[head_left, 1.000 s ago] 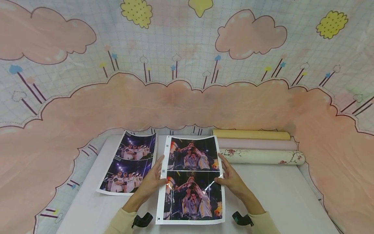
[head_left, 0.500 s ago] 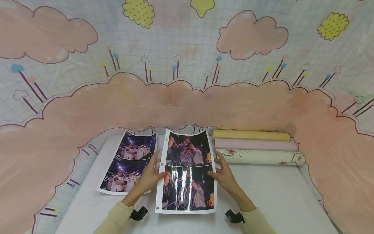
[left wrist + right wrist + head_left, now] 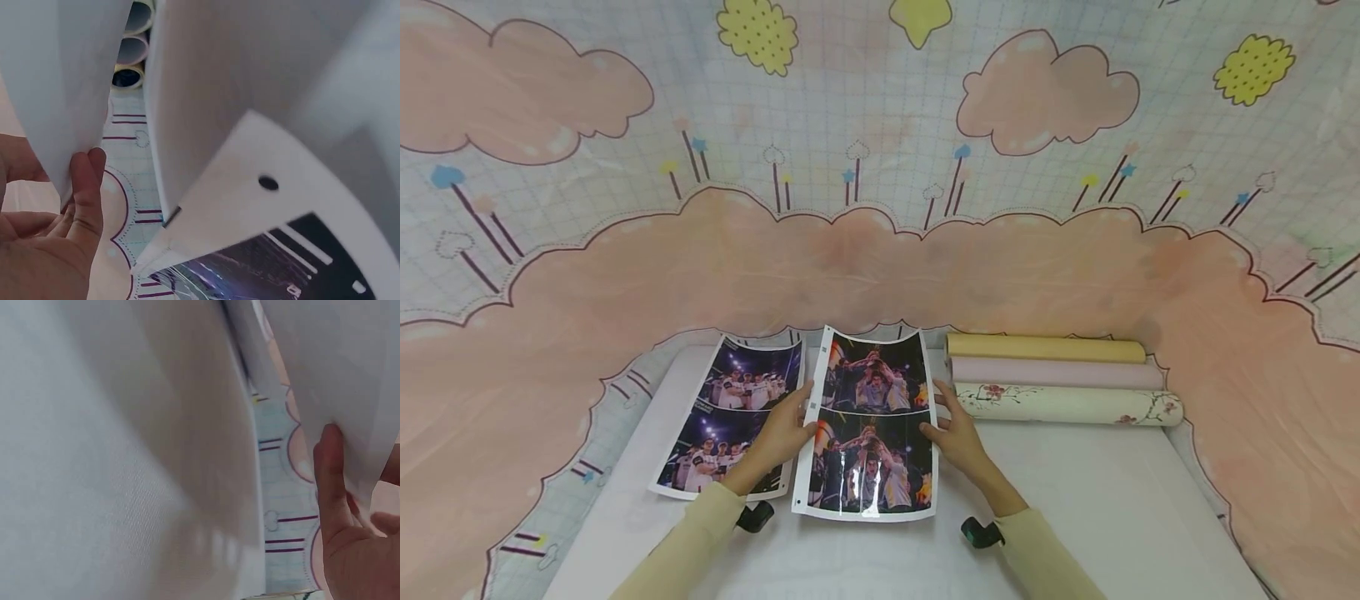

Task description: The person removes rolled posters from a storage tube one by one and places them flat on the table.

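Observation:
Both hands hold a glossy photo print [image 3: 872, 467] by its two side edges, raised over the white table. It carries two pictures, one above the other, of people lifting a trophy. The left hand [image 3: 781, 433] pinches the left white border, thumb on the front and fingers behind. On the right border the right hand [image 3: 958, 433] does the same. In the left wrist view, the left fingertips [image 3: 87, 169] press the sheet's white back. A second print [image 3: 730, 425] with two group pictures lies on the table at left, partly covered by the left hand and forearm.
Three rolls lie along the back right of the table: a yellow roll [image 3: 1045, 347], a pale pink roll [image 3: 1060, 372] and a floral roll [image 3: 1067, 404]. A patterned curtain [image 3: 880, 267] with clouds hangs behind the white table [image 3: 1075, 500].
Both hands have carried the held print farther from the body and slightly left, and its near edge has risen in view. The second print has stayed in place.

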Tool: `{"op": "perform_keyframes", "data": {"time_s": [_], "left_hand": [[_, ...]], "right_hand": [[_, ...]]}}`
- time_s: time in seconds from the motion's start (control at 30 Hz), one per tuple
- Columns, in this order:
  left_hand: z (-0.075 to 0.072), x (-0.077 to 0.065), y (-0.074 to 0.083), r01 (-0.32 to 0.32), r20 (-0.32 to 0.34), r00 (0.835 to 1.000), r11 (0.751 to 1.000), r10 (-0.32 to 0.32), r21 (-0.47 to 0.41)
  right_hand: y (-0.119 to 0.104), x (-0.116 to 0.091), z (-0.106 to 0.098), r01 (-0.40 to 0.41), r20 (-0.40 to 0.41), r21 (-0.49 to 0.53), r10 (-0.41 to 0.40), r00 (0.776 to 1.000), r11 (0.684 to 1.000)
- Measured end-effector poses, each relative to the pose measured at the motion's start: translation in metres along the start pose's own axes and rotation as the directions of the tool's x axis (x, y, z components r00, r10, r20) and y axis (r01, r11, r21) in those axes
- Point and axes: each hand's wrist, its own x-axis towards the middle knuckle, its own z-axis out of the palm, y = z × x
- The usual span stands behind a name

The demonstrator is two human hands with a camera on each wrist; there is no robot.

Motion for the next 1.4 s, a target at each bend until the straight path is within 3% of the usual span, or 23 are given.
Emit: {"op": "perform_keyframes", "data": {"time_s": [0.3,0.57,0.73,1.07,1.4], "left_hand": [[0.003,0.011,-0.007,-0.036,-0.018,0.999,0.986,0.040,0.163],[0.004,0.015,-0.010,-0.036,-0.070,0.996,0.939,0.063,0.341],[0.006,0.021,-0.017,-0.079,-0.076,0.990,0.910,0.120,0.407],[0.007,0.024,-0.028,-0.075,-0.116,0.984,0.913,0.132,0.402],[0.001,0.019,-0.026,-0.053,-0.166,0.980,0.950,0.108,0.307]], "right_hand": [[0.010,0.017,0.009,0.028,-0.005,-0.066,-0.028,1.000,0.997],[0.018,0.033,0.020,0.016,0.005,-0.120,-0.015,1.000,0.993],[0.022,0.039,0.023,-0.009,-0.035,-0.170,0.003,0.999,0.985],[0.025,0.040,0.025,0.022,-0.042,-0.201,-0.031,0.999,0.979],[0.015,0.030,0.026,-0.004,-0.065,-0.185,-0.009,0.998,0.983]]}}
